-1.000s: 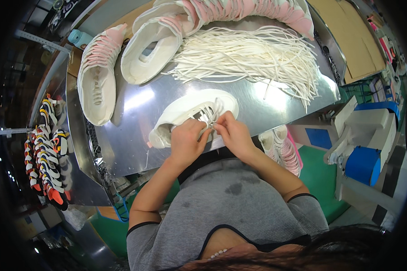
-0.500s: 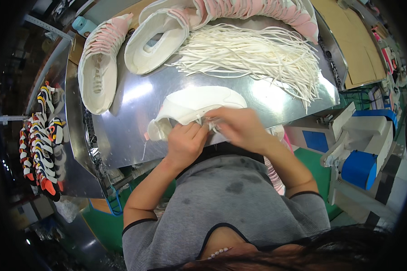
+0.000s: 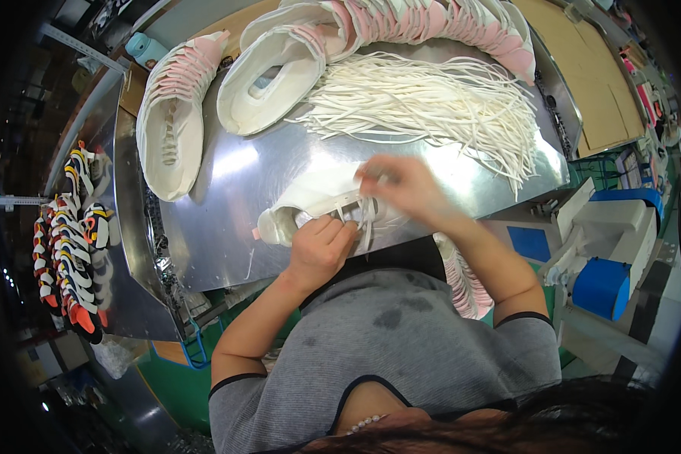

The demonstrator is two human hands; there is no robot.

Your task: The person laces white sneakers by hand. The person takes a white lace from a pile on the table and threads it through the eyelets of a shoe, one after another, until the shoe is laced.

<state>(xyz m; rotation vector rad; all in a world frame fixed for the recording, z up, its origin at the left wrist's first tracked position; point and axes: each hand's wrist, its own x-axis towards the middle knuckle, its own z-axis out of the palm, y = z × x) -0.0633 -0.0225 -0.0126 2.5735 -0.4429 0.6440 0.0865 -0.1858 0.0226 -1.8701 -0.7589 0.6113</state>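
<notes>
A white shoe upper (image 3: pixel 310 198) lies on its side on the shiny metal table (image 3: pixel 227 219), near the front edge. My left hand (image 3: pixel 319 248) grips its lace area from below, fingers curled around the upper. My right hand (image 3: pixel 397 185) is blurred above the shoe and pinches a white lace (image 3: pixel 367 219) that runs down into the eyelets. A big loose heap of white laces (image 3: pixel 431 106) lies just behind the shoe.
Two white and pink shoe uppers (image 3: pixel 175 113) (image 3: pixel 276 79) lie at the table's back left, and a row of several more (image 3: pixel 431 23) lines the far edge. Colourful shoes (image 3: pixel 72 234) hang on a rack at left. A white and blue machine (image 3: pixel 609 250) stands at right.
The view has shifted down and left. My right hand has lifted up and away from my left, drawing the lace out of the shoe; my left hand stays on the upper.
</notes>
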